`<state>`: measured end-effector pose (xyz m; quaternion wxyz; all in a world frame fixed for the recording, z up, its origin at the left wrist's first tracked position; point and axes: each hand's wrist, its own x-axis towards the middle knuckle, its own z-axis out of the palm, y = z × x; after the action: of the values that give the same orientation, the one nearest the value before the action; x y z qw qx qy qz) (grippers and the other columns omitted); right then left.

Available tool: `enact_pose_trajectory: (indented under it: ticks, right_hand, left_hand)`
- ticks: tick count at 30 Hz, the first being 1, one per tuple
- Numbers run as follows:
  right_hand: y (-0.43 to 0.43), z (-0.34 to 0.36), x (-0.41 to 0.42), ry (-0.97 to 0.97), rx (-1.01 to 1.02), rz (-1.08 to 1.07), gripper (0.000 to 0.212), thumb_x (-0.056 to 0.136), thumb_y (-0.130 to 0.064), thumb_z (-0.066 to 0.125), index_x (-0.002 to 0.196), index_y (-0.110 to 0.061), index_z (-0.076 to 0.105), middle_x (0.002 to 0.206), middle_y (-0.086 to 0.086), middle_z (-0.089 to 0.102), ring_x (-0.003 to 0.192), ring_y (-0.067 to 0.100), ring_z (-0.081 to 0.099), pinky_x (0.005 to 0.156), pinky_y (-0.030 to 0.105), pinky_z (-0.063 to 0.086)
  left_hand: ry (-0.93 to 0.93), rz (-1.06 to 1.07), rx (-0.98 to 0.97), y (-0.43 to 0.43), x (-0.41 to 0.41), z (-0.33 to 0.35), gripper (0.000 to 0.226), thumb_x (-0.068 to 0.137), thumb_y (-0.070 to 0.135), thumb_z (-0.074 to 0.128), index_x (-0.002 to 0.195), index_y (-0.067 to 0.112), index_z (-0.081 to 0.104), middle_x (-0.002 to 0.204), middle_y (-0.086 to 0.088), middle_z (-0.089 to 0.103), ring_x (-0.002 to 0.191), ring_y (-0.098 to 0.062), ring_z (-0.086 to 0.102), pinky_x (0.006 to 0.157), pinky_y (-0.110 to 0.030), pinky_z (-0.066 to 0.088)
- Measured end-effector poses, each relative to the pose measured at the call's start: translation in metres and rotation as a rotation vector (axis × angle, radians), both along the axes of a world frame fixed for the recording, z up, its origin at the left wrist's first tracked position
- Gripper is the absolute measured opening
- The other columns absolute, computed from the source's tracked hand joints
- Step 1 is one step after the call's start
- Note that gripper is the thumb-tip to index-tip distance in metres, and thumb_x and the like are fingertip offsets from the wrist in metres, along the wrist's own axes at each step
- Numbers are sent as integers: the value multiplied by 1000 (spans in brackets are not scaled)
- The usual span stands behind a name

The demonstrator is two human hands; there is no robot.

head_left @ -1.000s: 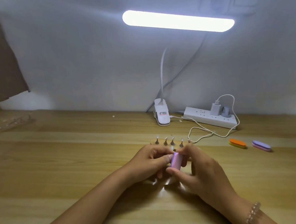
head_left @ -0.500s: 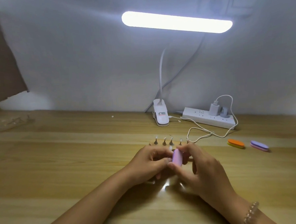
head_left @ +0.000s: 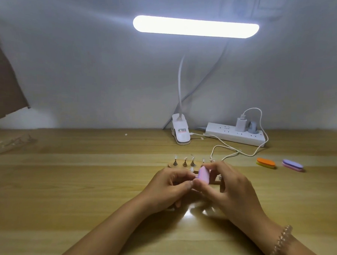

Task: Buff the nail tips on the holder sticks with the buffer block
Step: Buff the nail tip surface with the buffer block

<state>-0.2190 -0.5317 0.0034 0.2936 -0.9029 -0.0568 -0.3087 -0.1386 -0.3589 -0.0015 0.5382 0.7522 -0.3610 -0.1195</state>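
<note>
Wooden tabletop (head_left: 69, 181) against a plain pale wall (head_left: 82, 63), head view only. Lit lamp bar (head_left: 195, 26) hangs over the scene, its thin neck running down to a white clip base (head_left: 180, 133) at the back of the tabletop. Just right of that is a white power strip (head_left: 234, 135) with a white charger (head_left: 241, 124) and a grey plug (head_left: 253, 127) in it. A white cable (head_left: 233, 152) loops from the charger across the wood toward the work area. An orange buffer (head_left: 265, 162) and a purple buffer (head_left: 292, 164) lie side by side to the right, well apart from the hands. Brown board (head_left: 1, 77) leans at the far left edge, with blurry clear plastic bits (head_left: 10, 142) below it.

Both hands meet near centre. Right hand (head_left: 231, 188), bead bracelet (head_left: 281, 240) on its wrist, has its fingers curled round a pink buffer block (head_left: 204, 175), thumb on the near end, the block tilted up with its flat face to the camera. Left hand (head_left: 167, 188) has its fingers curled in, thumb and forefinger pinched on a held stick; only its white nail tip (head_left: 192, 168) shows, poking up just beside the block, the rest hidden by the fingers. Contact between tip and block can't be confirmed.

Right behind the hands is a wooden base (head_left: 171, 164) with a row of holder sticks (head_left: 185, 163) standing upright, each with a small tip on top. The hands and block cover the base's near and right part.
</note>
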Motion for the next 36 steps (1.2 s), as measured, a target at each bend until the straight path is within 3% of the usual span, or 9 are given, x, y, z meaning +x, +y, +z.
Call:
enact_pose_trajectory:
  ticks: [2, 6, 10, 14, 19, 24, 28, 33, 36]
  right_hand:
    - [2, -1, -1, -29, -62, -9, 31, 79, -48, 75, 97, -26, 62, 83, -21, 56, 69, -14, 48, 56, 10, 33]
    - [10, -3, -4, -10, -156, 48, 39, 79, -56, 66, 105, -27, 62, 89, -20, 56, 63, -7, 40, 52, 10, 33]
    - [1, -1, 2, -25, 11, -5, 36, 75, -47, 78, 98, -27, 61, 86, -22, 57, 68, -17, 49, 57, 6, 34]
    - [10, -4, -2, -11, -129, 39, 36, 78, -51, 71, 103, -26, 61, 87, -25, 51, 67, -22, 44, 52, 6, 29]
    - [2, -2, 2, -22, -18, -30, 33, 77, -56, 71, 94, -31, 58, 82, -23, 55, 70, -17, 50, 56, 7, 35]
    - [8, -3, -1, -14, -96, 19, 39, 77, -67, 60, 92, -31, 56, 82, -22, 55, 67, -19, 46, 52, 4, 30]
    - [-1, -1, 3, -2, 5, -25, 38, 76, -65, 62, 88, -30, 57, 81, -21, 55, 72, -15, 50, 56, 9, 34]
    - [7, -2, 0, -10, -104, 38, 38, 77, -63, 63, 91, -28, 58, 81, -26, 48, 69, -19, 47, 52, 6, 31]
    - [-2, -2, 4, 13, 8, -10, 34, 76, -58, 69, 89, -29, 58, 82, -22, 54, 73, -12, 52, 57, 11, 35]
  left_hand:
    - [0, 15, -1, 0, -1, 0, 21, 99, 13, 58, 94, 28, 73, 64, 5, 65, 40, -8, 48, 41, -22, 37]
    - [37, -8, -44, 0, -2, 3, 24, 102, 9, 52, 105, 22, 73, 86, -10, 74, 45, -8, 50, 42, -21, 39]
    - [22, 37, -19, 0, -1, 1, 23, 101, 11, 55, 97, 27, 72, 63, 12, 64, 40, -7, 48, 42, -21, 36]
    - [6, 0, -26, 0, -1, 2, 28, 101, 9, 52, 93, 27, 72, 74, -5, 71, 42, -9, 49, 42, -21, 37]
    - [-13, 29, -20, 0, -1, 1, 32, 98, 17, 57, 87, 43, 71, 59, 13, 62, 39, -6, 48, 42, -19, 37]
    - [-5, 21, -22, 1, 0, 0, 25, 100, 9, 55, 93, 25, 72, 65, -1, 68, 40, -4, 48, 42, -15, 37]
    - [0, 29, -22, -1, -2, 1, 20, 98, 10, 59, 90, 26, 69, 59, 17, 64, 40, 2, 50, 42, -14, 39]
    - [47, 49, -30, 0, 1, 0, 13, 99, 7, 58, 96, 13, 70, 73, -5, 73, 44, -8, 51, 43, -19, 40]
    - [18, 46, -47, 0, -1, 0, 13, 97, 10, 61, 93, 17, 71, 68, 9, 67, 42, -3, 51, 42, -16, 40]
